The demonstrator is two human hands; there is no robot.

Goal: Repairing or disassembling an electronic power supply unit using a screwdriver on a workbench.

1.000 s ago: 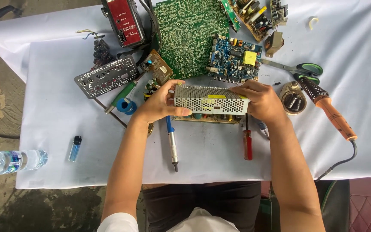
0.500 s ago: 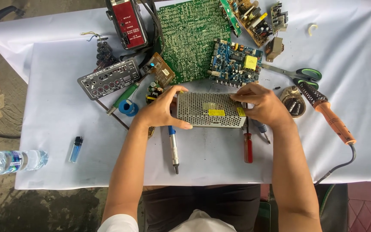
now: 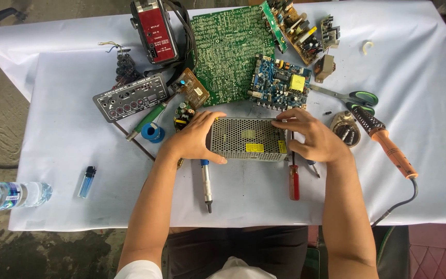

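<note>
Blue circuit board (image 3: 280,82) lies just beyond the perforated metal power-supply box (image 3: 247,138); red-handled screwdriver (image 3: 294,178) just nearer. Left hand (image 3: 194,138) and right hand (image 3: 313,137) fingers grip the box's ends, mid-worktop (image 3: 68,150).

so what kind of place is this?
Likely an improvised electronics repair bench: a table under a white cloth, strewn with a green circuit board, a soldering iron and a red screwdriver. Both hands grip a perforated metal box.

Your silver perforated power supply case (image 3: 246,138) with yellow labels, green circuit board (image 3: 231,51), red-handled screwdriver (image 3: 294,178), white tablecloth (image 3: 429,155).
</note>
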